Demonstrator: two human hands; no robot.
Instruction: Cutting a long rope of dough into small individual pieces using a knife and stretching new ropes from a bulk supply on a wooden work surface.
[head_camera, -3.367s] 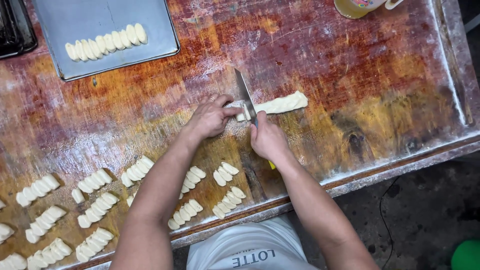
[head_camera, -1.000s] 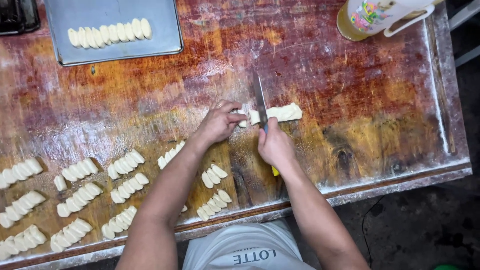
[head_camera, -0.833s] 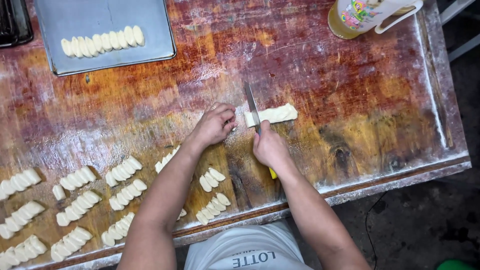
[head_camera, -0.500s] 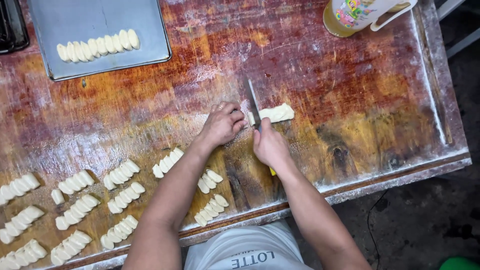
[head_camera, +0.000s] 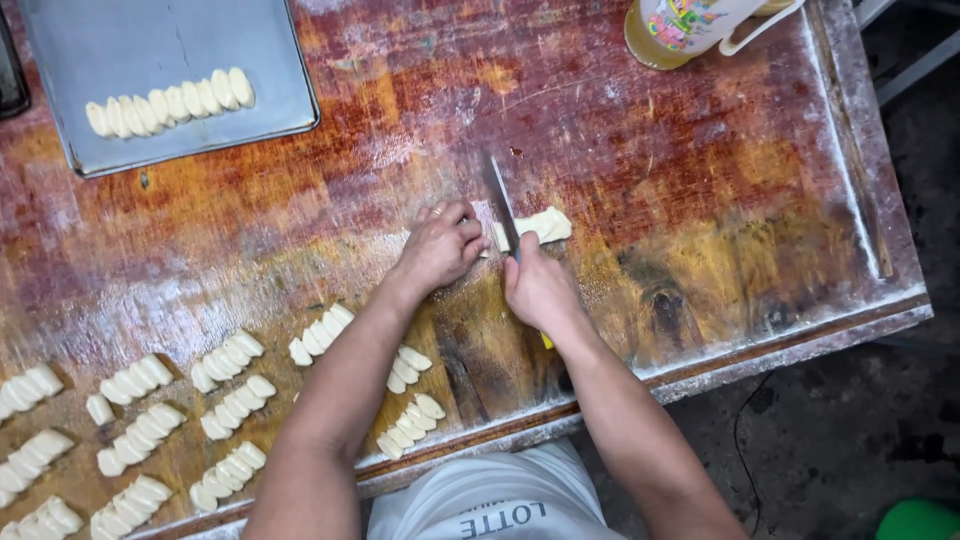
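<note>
Two bare hands were at work near the middle of a worn, floured wooden table (head_camera: 700, 180). The right hand (head_camera: 538, 288) was closed in a full grip around the handle of a knife (head_camera: 500, 205), whose blade stood edge-down on a short strip of pale dough (head_camera: 535, 226); a bit of yellow handle showed below the wrist. The left hand (head_camera: 440, 245) lay just left of the blade with fingers curled, fingertips resting at the cut end of the strip; whether they pinched a cut piece could not be told. The uncut remainder of the strip lay to the right of the blade. Rows of cut dough pieces (head_camera: 230, 360) lay in short angled lines on the table's near left part, close to the left forearm. A grey metal tray (head_camera: 200, 30) at the far left carried one row of pieces (head_camera: 170, 102). A plastic jug with a handle (head_camera: 700, 25) stood at the far right edge.
</note>
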